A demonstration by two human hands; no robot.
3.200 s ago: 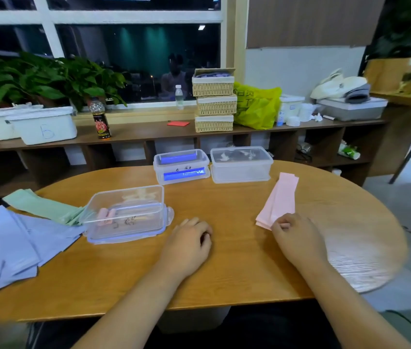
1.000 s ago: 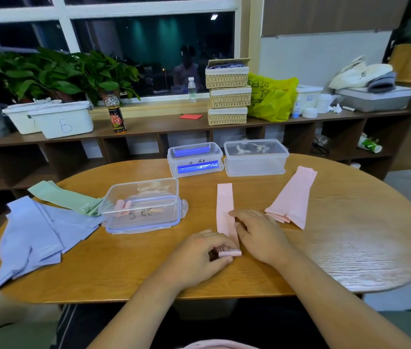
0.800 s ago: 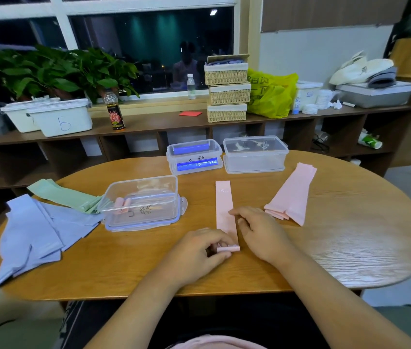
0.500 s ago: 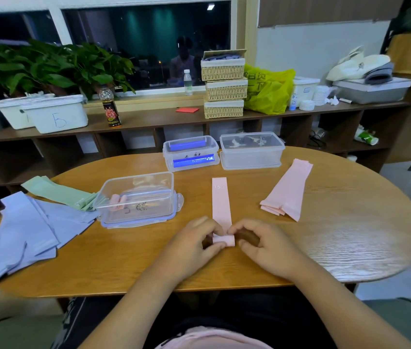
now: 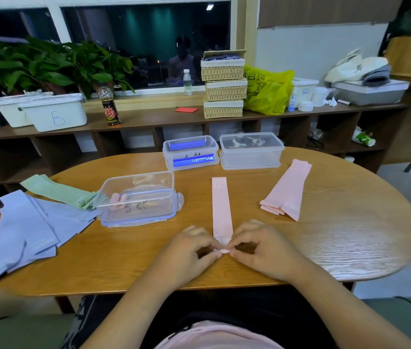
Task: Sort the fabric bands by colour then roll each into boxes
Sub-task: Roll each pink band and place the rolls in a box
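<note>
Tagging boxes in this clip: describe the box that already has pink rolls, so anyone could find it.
On the round wooden table, look left of the flat pink band. The clear box beside the green bands is it: nearest the hands, unlidded, pink rolls inside.

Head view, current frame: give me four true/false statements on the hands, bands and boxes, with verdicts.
1. Both hands, left and right, pinch the near end of the pink band. True.
2. The green bands lie right of the pink pile. False: they lie far left, beside the blue bands.
3. The nearest clear box holds pink rolls. True.
4. The pink band is fully rolled. False: only its near end is being rolled; the rest lies flat.
</note>
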